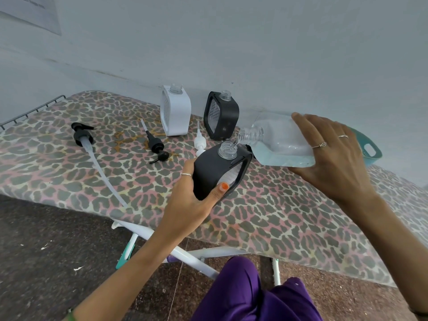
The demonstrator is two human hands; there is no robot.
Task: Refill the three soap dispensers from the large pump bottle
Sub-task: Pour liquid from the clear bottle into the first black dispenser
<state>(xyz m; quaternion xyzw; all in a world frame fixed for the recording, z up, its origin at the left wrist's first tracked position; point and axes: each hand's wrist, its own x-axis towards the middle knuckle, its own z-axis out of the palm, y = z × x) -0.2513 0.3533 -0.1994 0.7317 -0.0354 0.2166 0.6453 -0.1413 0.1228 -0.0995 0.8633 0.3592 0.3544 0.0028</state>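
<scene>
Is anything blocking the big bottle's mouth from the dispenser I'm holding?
Nothing visible: the large bottle's open mouth sits just beside the black dispenser's uncapped neck, with all pumps lying aside on the board.

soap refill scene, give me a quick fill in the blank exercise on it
1. The right hand tilts the large clear bottle, which holds ____ liquid.
2. The left hand grips a ____ dispenser.
3. By the wall stand a black dispenser and a ____ one.
4. All three dispensers have their pumps ____.

Answers: blue; black; white; off
</scene>
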